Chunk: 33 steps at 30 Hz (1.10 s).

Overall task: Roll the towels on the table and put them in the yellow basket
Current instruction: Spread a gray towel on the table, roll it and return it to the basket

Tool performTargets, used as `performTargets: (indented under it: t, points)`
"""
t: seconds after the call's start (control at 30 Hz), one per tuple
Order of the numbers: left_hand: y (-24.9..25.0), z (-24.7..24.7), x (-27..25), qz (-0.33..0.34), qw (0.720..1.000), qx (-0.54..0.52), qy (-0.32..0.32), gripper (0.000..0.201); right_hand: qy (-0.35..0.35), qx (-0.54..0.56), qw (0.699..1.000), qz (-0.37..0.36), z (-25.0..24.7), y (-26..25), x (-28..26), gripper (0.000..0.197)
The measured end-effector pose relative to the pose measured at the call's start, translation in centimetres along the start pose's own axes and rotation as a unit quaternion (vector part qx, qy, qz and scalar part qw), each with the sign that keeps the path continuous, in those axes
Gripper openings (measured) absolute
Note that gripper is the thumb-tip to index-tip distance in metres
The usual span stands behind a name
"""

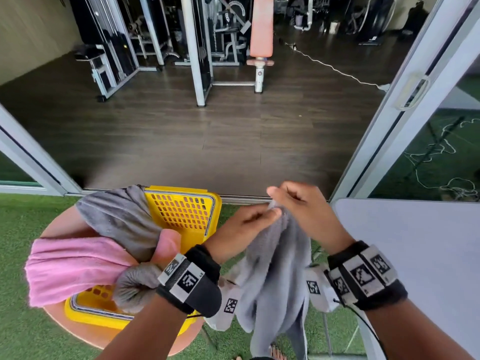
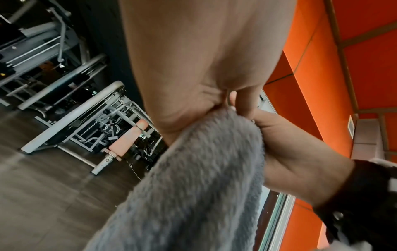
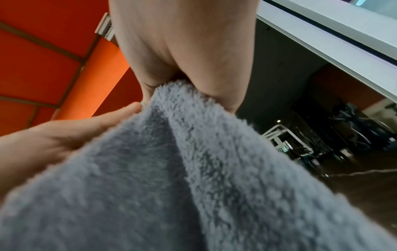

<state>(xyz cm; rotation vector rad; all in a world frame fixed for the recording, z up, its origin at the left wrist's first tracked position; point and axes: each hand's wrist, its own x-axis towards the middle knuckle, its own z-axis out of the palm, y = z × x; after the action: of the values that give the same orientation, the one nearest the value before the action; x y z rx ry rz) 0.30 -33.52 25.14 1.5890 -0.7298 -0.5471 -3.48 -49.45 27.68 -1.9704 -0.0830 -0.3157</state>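
A light grey fluffy towel (image 1: 275, 268) hangs unrolled in the air between the basket and the table. My left hand (image 1: 259, 216) and right hand (image 1: 283, 201) pinch its top edge close together. In the left wrist view the towel (image 2: 193, 186) drops from my left hand (image 2: 225, 103). The right wrist view shows my right hand (image 3: 178, 81) clamping the towel (image 3: 171, 169) the same way. The yellow perforated basket (image 1: 181, 211) sits to the left, holding a rolled grey towel (image 1: 135, 289), with a pink towel (image 1: 72, 266) and a dark grey towel (image 1: 119, 219) draped over it.
The basket rests on a round peach stool (image 1: 62, 224) standing on green turf. A pale grey table (image 1: 415, 255) fills the lower right. Beyond an open sliding door (image 1: 405, 100) lies a dark floor with gym machines.
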Motion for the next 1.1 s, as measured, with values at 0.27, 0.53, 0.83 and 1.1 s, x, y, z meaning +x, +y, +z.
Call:
performTargets:
  t: [0.27,0.53,0.83,1.1]
  points:
    - [2.6,-2.5,0.9,0.069,0.981,-0.045,0.176,0.041,0.004,0.040,0.997,0.063,1.1,2.3,-2.3,0.046]
    - [0.4,0.4,-0.3,0.001,0.999,-0.025,-0.028,0.034,0.006,-0.003,1.000,0.000,-0.6,-1.0,0.0,0.047]
    - [2.3,-3.3,0.7,0.009,0.977,-0.164,0.134,0.024,-0.068,0.028,0.997,0.024,0.2,-0.1,-1.4,0.037]
    - [1.9,-2.6,-0.1,0.000,0.990,-0.132,0.048,0.027,-0.053,0.078,0.995,0.023,0.1,-0.6,-0.5,0.011]
